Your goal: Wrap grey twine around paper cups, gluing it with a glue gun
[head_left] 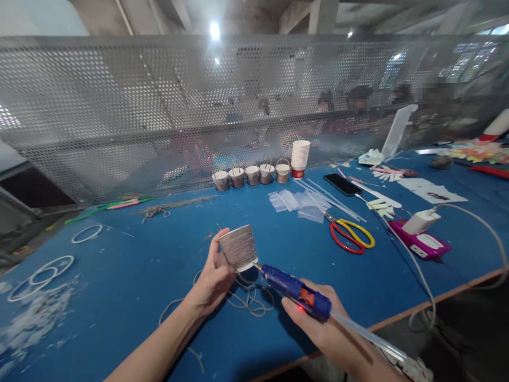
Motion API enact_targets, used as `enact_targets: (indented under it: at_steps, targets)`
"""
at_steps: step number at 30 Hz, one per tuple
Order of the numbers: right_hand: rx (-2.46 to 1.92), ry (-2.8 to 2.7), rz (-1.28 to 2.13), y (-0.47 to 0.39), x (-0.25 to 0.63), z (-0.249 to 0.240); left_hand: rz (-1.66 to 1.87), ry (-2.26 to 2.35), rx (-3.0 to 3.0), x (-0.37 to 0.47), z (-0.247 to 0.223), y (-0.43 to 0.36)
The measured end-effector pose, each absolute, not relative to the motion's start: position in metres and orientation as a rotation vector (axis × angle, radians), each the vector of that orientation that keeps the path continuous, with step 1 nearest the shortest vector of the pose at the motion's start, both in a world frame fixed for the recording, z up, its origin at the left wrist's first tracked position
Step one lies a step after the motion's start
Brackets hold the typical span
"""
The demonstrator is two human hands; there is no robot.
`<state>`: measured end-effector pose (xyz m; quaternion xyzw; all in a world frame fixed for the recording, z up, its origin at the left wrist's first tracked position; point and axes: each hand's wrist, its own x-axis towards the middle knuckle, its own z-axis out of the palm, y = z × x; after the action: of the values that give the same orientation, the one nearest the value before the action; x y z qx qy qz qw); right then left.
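Likely gluing: left hand grips wrapped cup, right hand grips glue gun, nozzle at cup's 4 o'clock; next needs steady aim.

Perforated screen behind blue table

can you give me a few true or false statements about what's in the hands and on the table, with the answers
1. The right hand holds a blue glue gun. True.
2. The left hand holds the scissors. False: it holds a cord-wrapped cup, and the scissors lie on the blue table.
3. The glue gun's tip points at the cup's white rim. True.
4. The phone lies to the left of the stack of paper cups. False: it lies to their right.
5. Five small buckets stand in a row next to that stack. True.
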<state>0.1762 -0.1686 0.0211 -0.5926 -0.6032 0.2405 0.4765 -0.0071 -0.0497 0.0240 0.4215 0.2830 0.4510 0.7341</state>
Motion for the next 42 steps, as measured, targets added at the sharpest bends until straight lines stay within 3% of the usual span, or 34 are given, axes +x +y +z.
enact_targets:
  at_steps: [26,33,42]
  targets:
    - [-1.629,-1.314,0.731,-0.158,0.211,0.013,0.959,0.525,0.836,-0.013,0.032,-0.044]
    - [-1.761,-1.412,0.639,-0.088,0.238,0.052,1.128,0.593,0.853,-0.013,0.044,-0.039]
    - [-1.9,-1.553,0.505,-0.01,0.22,0.017,1.194,0.692,0.875,-0.011,0.036,-0.035]
